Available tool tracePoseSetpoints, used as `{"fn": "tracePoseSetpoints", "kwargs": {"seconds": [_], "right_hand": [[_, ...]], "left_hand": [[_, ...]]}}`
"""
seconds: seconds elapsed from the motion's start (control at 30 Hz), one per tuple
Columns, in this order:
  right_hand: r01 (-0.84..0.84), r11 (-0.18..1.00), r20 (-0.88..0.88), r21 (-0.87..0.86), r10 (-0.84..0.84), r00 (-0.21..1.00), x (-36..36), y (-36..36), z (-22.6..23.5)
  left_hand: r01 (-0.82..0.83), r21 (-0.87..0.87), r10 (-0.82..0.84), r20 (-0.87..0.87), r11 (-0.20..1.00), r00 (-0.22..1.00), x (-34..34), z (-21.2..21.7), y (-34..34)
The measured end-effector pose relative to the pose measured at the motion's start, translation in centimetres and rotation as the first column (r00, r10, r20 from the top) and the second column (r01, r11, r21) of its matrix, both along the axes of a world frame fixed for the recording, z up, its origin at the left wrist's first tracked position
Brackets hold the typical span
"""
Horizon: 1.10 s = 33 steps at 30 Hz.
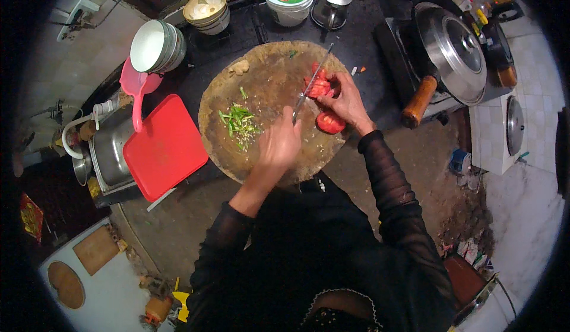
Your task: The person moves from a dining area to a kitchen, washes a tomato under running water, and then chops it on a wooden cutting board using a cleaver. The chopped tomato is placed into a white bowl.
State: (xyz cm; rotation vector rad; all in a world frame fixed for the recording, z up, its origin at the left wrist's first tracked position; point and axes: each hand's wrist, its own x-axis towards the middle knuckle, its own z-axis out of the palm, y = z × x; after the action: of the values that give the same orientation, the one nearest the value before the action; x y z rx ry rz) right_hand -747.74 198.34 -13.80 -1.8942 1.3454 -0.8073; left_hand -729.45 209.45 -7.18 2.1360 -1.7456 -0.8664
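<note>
My left hand (281, 144) is closed on the handle of a knife (310, 86), its narrow blade pointing away from me. Against the right side of the blade lies a partly sliced red tomato (318, 87). The fingers of my right hand (347, 102) are bent around that tomato and hold it on the round wooden chopping board (279, 65). Nearer to me, by the right wrist, sits another tomato piece (331, 122). Chopped green pepper (238, 120) with pale bits is heaped on the board's left half. A knobbly tan piece like ginger (239, 67) rests near the far left rim.
A red tray (167, 147) and a pink ladle-like scoop (138, 99) overlap the sink (113, 154) on the left. Stacked bowls (148, 46), a white tub (287, 2) and a metal pot (332, 5) stand behind the board. A lidded wok (457, 53) sits on the right-hand stove.
</note>
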Motion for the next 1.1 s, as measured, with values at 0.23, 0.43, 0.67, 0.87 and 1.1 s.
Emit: {"fn": "tracePoseSetpoints", "kwargs": {"seconds": [0.23,0.43,0.67,0.87,1.1], "right_hand": [[-0.008,0.999,-0.099,0.046,0.012,0.995,0.2,0.1,-0.2],[0.003,0.999,0.027,0.049,-0.004,1.000,-0.8,0.2,0.6],[0.022,0.994,-0.022,0.103,-0.020,1.000,-1.5,0.7,-1.1],[0.086,0.983,0.095,0.164,-0.103,0.990,-3.0,1.5,-0.4],[0.135,0.924,0.182,0.358,-0.211,0.960,-5.4,5.9,-0.3]], "left_hand": [[-0.002,0.173,0.001,0.010,0.985,1.000,-1.2,1.5,-0.4],[0.006,0.127,-0.003,-0.018,0.992,1.000,-0.4,1.1,-0.4],[0.026,0.153,-0.027,0.005,0.988,1.000,-1.4,0.9,0.7],[0.053,0.021,-0.052,-0.043,0.998,0.998,-0.4,1.0,1.3],[0.081,0.066,-0.081,-0.002,0.994,0.997,-0.8,0.0,1.8]]}}
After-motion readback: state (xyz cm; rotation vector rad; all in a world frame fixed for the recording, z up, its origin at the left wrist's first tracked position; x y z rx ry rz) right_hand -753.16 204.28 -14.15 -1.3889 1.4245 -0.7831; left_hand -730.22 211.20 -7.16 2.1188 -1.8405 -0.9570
